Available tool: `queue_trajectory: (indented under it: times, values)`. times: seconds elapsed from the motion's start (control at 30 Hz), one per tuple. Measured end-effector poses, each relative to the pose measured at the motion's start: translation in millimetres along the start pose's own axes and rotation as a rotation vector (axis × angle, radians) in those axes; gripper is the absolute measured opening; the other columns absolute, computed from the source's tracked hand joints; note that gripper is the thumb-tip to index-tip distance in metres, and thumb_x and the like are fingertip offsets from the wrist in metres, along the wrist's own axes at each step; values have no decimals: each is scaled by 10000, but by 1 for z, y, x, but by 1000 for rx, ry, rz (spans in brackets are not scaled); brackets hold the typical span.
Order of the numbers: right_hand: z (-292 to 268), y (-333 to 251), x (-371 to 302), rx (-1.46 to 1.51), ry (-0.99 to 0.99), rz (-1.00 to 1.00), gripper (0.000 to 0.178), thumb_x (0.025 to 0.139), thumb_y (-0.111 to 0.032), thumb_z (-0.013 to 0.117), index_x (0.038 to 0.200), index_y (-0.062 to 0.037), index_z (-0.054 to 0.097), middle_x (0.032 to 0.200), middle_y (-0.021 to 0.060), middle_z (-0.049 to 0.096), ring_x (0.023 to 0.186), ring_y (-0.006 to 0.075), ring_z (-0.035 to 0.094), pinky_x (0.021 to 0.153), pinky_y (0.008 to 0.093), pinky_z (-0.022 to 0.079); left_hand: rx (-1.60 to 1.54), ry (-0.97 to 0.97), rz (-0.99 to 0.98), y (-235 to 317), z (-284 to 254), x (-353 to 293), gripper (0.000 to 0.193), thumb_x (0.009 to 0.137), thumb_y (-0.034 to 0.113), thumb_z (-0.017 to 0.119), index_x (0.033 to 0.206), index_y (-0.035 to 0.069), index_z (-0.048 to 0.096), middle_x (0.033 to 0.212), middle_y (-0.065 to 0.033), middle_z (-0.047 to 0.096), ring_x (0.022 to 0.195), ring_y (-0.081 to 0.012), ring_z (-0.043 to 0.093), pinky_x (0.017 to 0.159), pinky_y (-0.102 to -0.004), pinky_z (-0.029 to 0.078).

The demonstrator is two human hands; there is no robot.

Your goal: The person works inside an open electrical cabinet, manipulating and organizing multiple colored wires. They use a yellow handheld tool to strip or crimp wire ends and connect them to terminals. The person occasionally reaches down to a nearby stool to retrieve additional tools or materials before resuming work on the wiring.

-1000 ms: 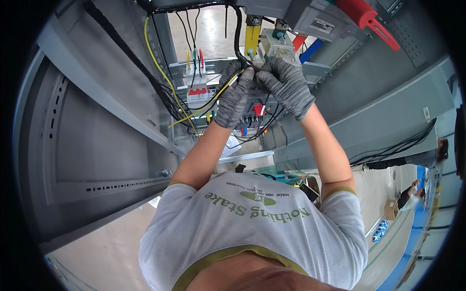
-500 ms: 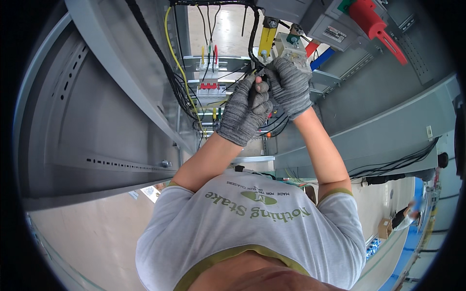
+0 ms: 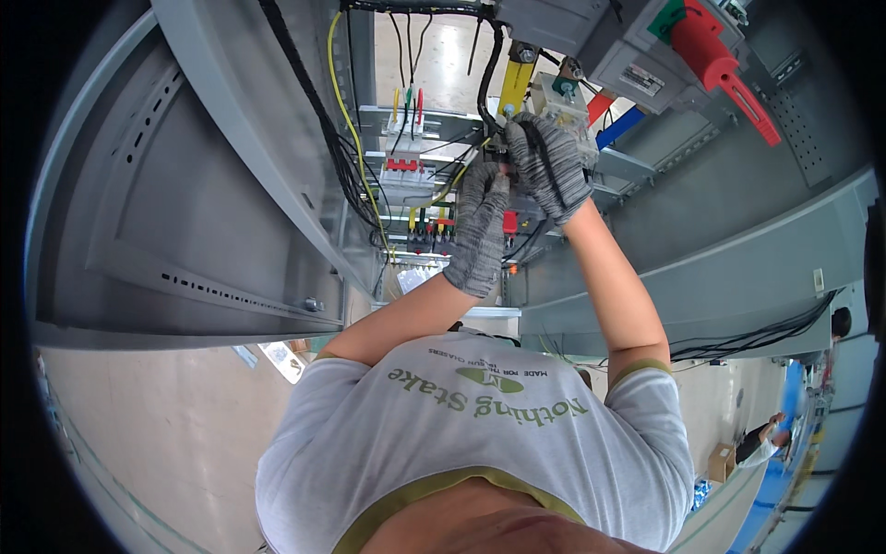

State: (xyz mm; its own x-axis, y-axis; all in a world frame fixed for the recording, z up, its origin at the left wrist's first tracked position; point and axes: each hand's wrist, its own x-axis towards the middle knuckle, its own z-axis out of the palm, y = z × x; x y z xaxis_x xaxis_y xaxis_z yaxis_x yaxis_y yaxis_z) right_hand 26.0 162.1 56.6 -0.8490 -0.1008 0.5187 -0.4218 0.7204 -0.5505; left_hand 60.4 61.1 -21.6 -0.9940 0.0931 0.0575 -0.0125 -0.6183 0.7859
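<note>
Grip: left hand [image 3: 480, 229] and right hand [image 3: 551, 168], both gloved, fingers bent at black harness [image 3: 491, 69]; whether closed on it, cannot tell. Harness left of yellow bar [image 3: 517, 85], long axis near-vertical in view, running down to the hands; lower part hidden there.

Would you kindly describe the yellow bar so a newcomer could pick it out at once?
In the grey cabinet, find the gloved right hand, top centre. The yellow bar shows just above it, with a bolt at its upper end. Its colour sets it apart from the red bar and blue bar to its right.
</note>
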Motion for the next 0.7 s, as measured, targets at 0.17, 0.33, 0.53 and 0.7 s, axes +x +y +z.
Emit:
queue_trajectory:
  times: [0.17, 0.33, 0.53, 0.7]
  values:
    - [-11, 6, 0, 753, -209, 503, 195, 926, -192, 558, 975, -13, 620, 730, 36, 622, 598, 120, 604, 510, 236, 474, -311, -280, 74, 5, 11, 17, 435, 1015, 252, 441, 1401, 62, 383, 982, -29, 572, 828, -55, 510, 757, -207, 446]
    - [-10, 13, -3, 1178, -201, 897, 217, 923, -219, 574, 851, -18, 613, 661, 52, 614, 486, 126, 555, 434, 246, 456, -437, -358, -161, 26, 10, 27, 478, 990, 286, 495, 1395, 52, 392, 850, 18, 506, 732, -51, 461, 693, -199, 420]
    - [-10, 1, -14, 1059, -142, 804, 225, 924, -276, 597, 900, -52, 598, 639, 35, 587, 454, 74, 484, 381, 192, 339, -393, -380, -167, 17, -2, 40, 242, 934, 314, 596, 1036, 95, 577, 691, -18, 529, 617, -130, 552, 553, -266, 480]
    - [-25, -25, -19, 743, -135, 552, 217, 944, -229, 563, 928, -16, 599, 676, 27, 602, 480, 53, 499, 409, 191, 378, -84, -256, 21, 18, -1, 40, 265, 960, 332, 551, 1021, 77, 589, 701, 5, 546, 556, -74, 471, 514, -219, 393]
